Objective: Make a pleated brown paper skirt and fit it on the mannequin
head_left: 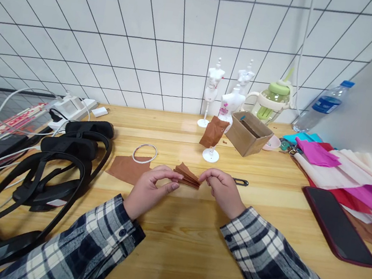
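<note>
A small piece of brown fabric, gathered in narrow folds, is held between my two hands just above the table. My left hand pinches its left end between thumb and fingers. At its right end, my right hand is closed with the fingertips on the folds. Behind it stands a white mini mannequin with another brown cloth piece draped on its lower part. Left of my left hand lies a flat brown fabric piece, with a white ring partly over it. A black-handled tool shows beyond my right hand.
Two more mannequins stand by the tiled wall, near a cardboard box and a green-lidded jug. Coloured fabrics, a phone and a water bottle are on the right. Black headsets with cables fill the left side.
</note>
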Demonstrator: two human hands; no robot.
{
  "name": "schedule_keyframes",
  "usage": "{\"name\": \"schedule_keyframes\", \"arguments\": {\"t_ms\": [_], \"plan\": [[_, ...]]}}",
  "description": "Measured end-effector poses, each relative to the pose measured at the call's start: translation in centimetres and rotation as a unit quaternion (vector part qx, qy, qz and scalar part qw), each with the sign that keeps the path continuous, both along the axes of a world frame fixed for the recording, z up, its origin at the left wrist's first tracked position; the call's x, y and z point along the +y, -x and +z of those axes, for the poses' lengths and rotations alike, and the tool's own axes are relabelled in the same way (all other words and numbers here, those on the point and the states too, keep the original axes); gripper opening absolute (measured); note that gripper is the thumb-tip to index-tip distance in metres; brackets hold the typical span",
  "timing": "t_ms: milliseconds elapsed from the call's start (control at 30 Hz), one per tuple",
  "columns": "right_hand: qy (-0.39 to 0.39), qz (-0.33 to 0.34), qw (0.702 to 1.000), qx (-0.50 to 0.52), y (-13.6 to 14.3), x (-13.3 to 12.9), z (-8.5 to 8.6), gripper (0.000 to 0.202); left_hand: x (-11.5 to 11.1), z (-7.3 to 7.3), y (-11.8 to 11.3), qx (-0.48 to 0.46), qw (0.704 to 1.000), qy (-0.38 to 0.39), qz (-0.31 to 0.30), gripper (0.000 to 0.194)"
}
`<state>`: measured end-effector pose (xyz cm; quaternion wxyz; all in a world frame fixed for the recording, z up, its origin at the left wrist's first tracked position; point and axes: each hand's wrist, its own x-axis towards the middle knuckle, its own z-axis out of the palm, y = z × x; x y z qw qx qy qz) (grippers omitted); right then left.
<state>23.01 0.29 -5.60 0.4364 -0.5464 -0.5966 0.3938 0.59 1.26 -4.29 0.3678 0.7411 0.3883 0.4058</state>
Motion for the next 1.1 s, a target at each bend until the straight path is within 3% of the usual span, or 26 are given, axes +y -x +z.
{"name": "schedule_keyframes", "arguments": {"t_ms": [167, 267, 400, 467, 633, 733, 833, 933, 1100], "plan": [[-0.021, -0.007, 0.999, -0.032, -0.1, 0.1, -0.4, 0.028, -0.1, 0.0, -0.1, 0.035, 0.999, -0.026, -0.010, 0.022], [-0.026, -0.021, 0.999, -0.036, -0.7, 0.5, -0.8, 0.043, 0.0, -0.2, -0.1, 0.061, 0.997, -0.036, -0.007, 0.027], [-0.058, -0.104, 0.978, -0.173, -3.1, 1.5, -1.3, 0.019, 0.0, -0.3, -0.2, 0.083, 0.995, -0.045, -0.006, 0.028], [-0.071, -0.125, 0.963, -0.228, -4.3, 2.1, -1.7, 0.021, -0.1, -0.2, -0.3, 0.084, 0.995, -0.047, -0.009, 0.027], [-0.079, -0.098, 0.957, -0.263, -4.9, 2.7, -3.1, 0.037, -0.5, -0.2, -0.4, 0.084, 0.995, -0.053, -0.014, 0.027], [-0.125, -0.074, 0.952, -0.270, -4.3, 2.6, -3.1, 0.039, -0.5, -0.1, -0.5, 0.084, 0.995, -0.057, -0.017, 0.027], [-0.174, -0.118, 0.937, -0.279, -4.0, 2.4, -2.3, 0.032, -0.6, -0.1, -0.5, 0.083, 0.995, -0.056, -0.019, 0.028], [-0.135, -0.174, 0.941, -0.258, -4.2, 2.2, -1.6, 0.024, -0.7, 0.0, -0.6, 0.084, 0.995, -0.057, -0.020, 0.028], [-0.018, -0.129, 0.979, -0.158, -4.5, 2.3, -2.1, 0.022, -0.8, 0.0, -0.7, 0.092, 0.994, -0.051, -0.018, 0.028]]}}
